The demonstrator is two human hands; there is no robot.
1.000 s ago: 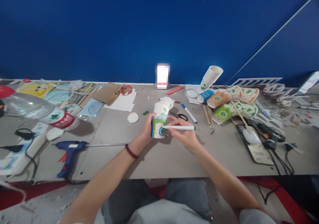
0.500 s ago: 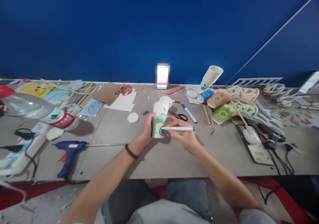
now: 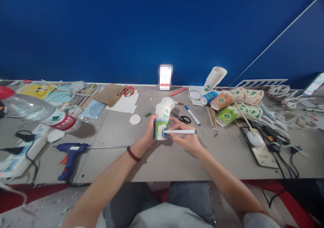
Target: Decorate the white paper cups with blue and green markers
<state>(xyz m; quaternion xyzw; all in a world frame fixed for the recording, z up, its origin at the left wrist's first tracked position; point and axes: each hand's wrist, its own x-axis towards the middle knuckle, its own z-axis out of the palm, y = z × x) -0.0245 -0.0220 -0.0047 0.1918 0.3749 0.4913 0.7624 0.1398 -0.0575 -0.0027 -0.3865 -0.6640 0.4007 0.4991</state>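
Observation:
In the middle of the desk, my left hand (image 3: 149,129) is wrapped round the left side of a paper cup (image 3: 160,126) with green and blue colouring on its wall. My right hand (image 3: 186,136) pinches a white marker (image 3: 182,131) with a green end, its tip at the round blue emblem on the cup. Right-hand fingers also rest close against the cup's right side. Another white paper cup (image 3: 167,102) shows just behind the held one. To the right lie black-handled scissors (image 3: 186,119) and a blue-capped marker (image 3: 192,115).
A blue glue gun (image 3: 71,157) and a large plastic bottle (image 3: 43,110) lie on the left, near a power strip (image 3: 25,150). Stacked paper cups (image 3: 215,77), more lying cups (image 3: 222,99), wooden sticks (image 3: 210,116) and a phone (image 3: 263,155) are on the right. A white disc (image 3: 135,119) lies left of centre.
The marker and my right hand have shifted very slightly left along the emblem. My left hand and the cup are almost unmoved.

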